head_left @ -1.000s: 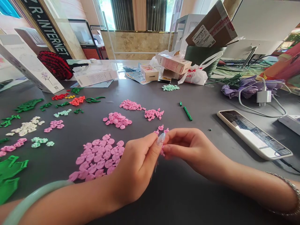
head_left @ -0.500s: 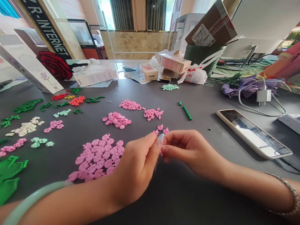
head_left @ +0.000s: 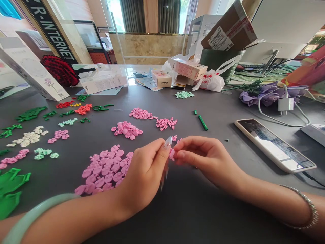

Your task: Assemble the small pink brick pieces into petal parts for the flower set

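My left hand (head_left: 149,173) is closed in a pinch, thumb uppermost, at one side of a small pink plastic building piece (head_left: 172,155). From the other side my right hand (head_left: 203,156) pinches the same piece between thumb and fingertips. Parts of the piece are hidden by my fingers. Just beyond the fingertips lie a few loose pink pieces (head_left: 174,138), partly covered. A heap of pink petal-shaped pieces (head_left: 109,167) spreads beside my left forearm. Farther off are piles of round pink pieces (head_left: 127,130) and small pink pieces (head_left: 166,124).
A phone (head_left: 275,145) lies to the right, near a white charger (head_left: 286,104) and purple flowers (head_left: 269,93). Green rods (head_left: 202,122) rest mid-table. Green leaf pieces (head_left: 11,189) and cream pieces (head_left: 29,137) are on the left. Boxes (head_left: 188,67) stand at the back.
My fingertips have parted slightly, showing more of the pink piece between them. My left hand has tilted a little, and my right hand has risen slightly.
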`<control>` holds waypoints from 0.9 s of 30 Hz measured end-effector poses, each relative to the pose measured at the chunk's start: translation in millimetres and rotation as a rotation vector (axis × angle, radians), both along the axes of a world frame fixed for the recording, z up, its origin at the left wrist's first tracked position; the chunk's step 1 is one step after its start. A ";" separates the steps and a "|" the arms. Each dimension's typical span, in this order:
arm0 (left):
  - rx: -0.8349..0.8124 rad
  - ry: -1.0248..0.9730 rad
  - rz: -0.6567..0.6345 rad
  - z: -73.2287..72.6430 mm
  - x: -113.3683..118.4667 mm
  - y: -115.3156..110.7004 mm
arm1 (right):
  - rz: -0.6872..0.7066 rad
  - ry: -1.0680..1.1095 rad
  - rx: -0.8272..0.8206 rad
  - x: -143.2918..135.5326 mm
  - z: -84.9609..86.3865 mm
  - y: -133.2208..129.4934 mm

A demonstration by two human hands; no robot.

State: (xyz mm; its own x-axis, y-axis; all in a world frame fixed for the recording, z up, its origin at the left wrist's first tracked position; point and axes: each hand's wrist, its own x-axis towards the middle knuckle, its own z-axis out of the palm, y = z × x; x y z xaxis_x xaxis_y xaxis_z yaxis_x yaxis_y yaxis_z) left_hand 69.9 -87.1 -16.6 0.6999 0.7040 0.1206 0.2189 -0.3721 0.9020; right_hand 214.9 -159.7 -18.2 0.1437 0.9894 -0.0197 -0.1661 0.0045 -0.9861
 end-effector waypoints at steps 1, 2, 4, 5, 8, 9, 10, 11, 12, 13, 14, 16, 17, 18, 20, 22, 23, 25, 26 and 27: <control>-0.001 0.002 0.003 0.4 0.3 -0.1 | -0.016 -0.035 0.015 -0.5 0.2 -0.8; 0.005 0.005 0.004 0.8 0.6 -0.4 | -0.025 -0.076 0.037 -1.1 0.2 -1.7; 0.028 0.014 0.007 1.4 0.9 -1.3 | -0.032 -0.183 0.101 -2.4 -0.6 -3.2; 0.041 0.015 0.006 1.6 0.9 -2.0 | -0.037 -0.248 0.137 -3.1 -1.2 -3.9; 0.055 0.005 -0.010 2.1 0.4 -3.8 | -0.094 -0.440 0.221 -5.3 -2.9 -5.8; 0.052 0.001 -0.022 2.1 0.1 -4.1 | -0.115 -0.488 0.238 -5.9 -3.2 -6.5; 0.050 -0.003 -0.032 2.1 -0.1 -4.4 | -0.133 -0.522 0.251 -6.5 -3.2 -7.2; 0.049 -0.006 -0.040 1.9 -0.3 -4.4 | -0.147 -0.547 0.261 -7.0 -3.1 -7.9; 0.050 -0.006 -0.045 1.7 -0.4 -4.4 | -0.158 -0.567 0.267 -7.5 -2.9 -8.5; 0.053 -0.006 -0.047 1.5 -0.5 -4.2 | -0.169 -0.584 0.268 -7.9 -2.6 -9.1; 0.054 -0.005 -0.049 1.3 -0.6 -4.0 | -0.179 -0.599 0.268 -8.3 -2.3 -9.4; 0.063 -0.006 -0.051 1.1 -0.8 -3.6 | -0.192 -0.623 0.271 -8.9 -2.0 -9.7; 0.069 -0.007 -0.054 1.1 -0.8 -3.5 | -0.194 -0.632 0.276 -9.3 -2.0 -9.6; 0.076 -0.008 -0.059 1.2 -1.0 -3.4 | -0.196 -0.640 0.282 -9.5 -2.0 -9.4; 0.090 -0.009 -0.073 1.3 -1.3 -3.6 | -0.203 -0.660 0.298 -10.0 -2.0 -9.1; 0.097 -0.011 -0.086 1.0 -1.8 -3.9 | -0.216 -0.689 0.319 -10.3 -1.7 -9.2; 0.102 -0.013 -0.091 0.8 -2.0 -4.1 | -0.223 -0.706 0.330 -10.4 -1.4 -9.5; 0.114 -0.019 -0.100 -0.1 -2.4 -4.5 | -0.232 -0.738 0.351 -10.6 -0.9 -10.2; 0.118 -0.023 -0.102 -0.5 -2.6 -4.7 | -0.236 -0.752 0.361 -10.7 -0.6 -10.5; 0.119 -0.026 -0.105 -0.8 -2.9 -4.9 | -0.238 -0.764 0.370 -10.8 -0.4 -10.8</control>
